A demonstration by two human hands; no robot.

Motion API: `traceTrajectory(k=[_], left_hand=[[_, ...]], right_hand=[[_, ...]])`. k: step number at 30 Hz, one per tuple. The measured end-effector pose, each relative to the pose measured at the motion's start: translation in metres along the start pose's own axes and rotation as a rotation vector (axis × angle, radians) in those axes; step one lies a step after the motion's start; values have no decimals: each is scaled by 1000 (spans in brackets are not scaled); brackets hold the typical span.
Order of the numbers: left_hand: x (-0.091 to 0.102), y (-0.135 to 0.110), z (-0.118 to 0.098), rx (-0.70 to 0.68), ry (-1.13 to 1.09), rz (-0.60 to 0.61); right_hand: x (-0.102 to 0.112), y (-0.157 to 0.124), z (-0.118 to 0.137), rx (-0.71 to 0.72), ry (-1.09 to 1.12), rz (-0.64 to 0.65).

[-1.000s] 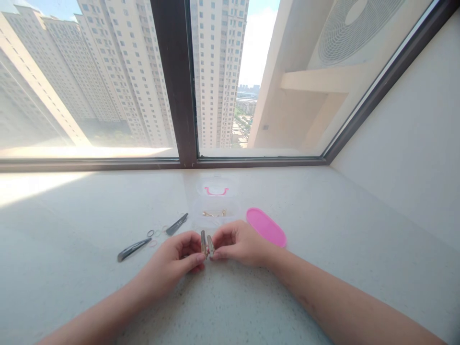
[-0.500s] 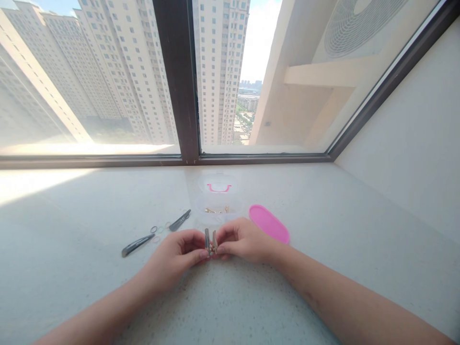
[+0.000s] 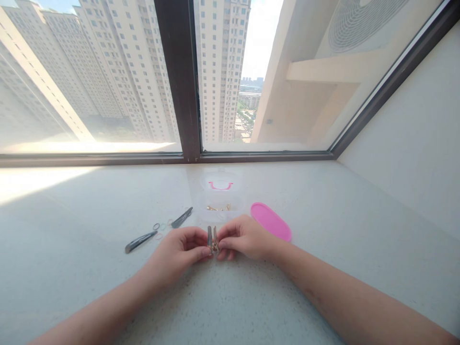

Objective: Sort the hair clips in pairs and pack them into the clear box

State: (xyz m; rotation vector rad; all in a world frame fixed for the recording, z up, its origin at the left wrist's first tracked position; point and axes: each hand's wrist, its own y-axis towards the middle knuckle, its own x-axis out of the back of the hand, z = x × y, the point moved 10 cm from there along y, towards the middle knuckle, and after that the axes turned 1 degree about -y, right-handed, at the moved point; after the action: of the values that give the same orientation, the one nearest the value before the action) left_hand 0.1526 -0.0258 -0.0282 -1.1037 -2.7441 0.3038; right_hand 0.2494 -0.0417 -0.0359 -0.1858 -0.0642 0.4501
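Note:
Both my hands meet over the pale stone sill (image 3: pixel 72 287). My left hand (image 3: pixel 179 251) and my right hand (image 3: pixel 244 238) pinch a small metal hair clip (image 3: pixel 212 238) between thumbs and fingertips, its two prongs standing upright and close together. Just behind the clip stands a clear plastic box (image 3: pixel 220 201) holding a few gold clips (image 3: pixel 218 208), and its clear lid with a pink handle (image 3: pixel 220 185) lies further back. A pink oval lid (image 3: pixel 270 221) rests right of my right hand.
Two dark metal hair clips (image 3: pixel 141 241) (image 3: pixel 181 217) lie left of my hands with several small elastic rings (image 3: pixel 160 227) between them. A window with a dark frame (image 3: pixel 176 81) runs along the back. A white wall (image 3: pixel 413 143) closes the right side.
The two prongs of the clip, spread a little half a second ago, now stand close together. My hands have barely shifted; the view has drifted slightly.

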Motion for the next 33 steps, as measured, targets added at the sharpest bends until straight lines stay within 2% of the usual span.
traceTrajectory(k=[14, 33], left_hand=[[-1, -3, 1, 5, -20, -14], [5, -1, 3, 17, -11, -51]], right_hand=[[-1, 1, 0, 29, -10, 10], [4, 1, -6, -24, 21, -45]])
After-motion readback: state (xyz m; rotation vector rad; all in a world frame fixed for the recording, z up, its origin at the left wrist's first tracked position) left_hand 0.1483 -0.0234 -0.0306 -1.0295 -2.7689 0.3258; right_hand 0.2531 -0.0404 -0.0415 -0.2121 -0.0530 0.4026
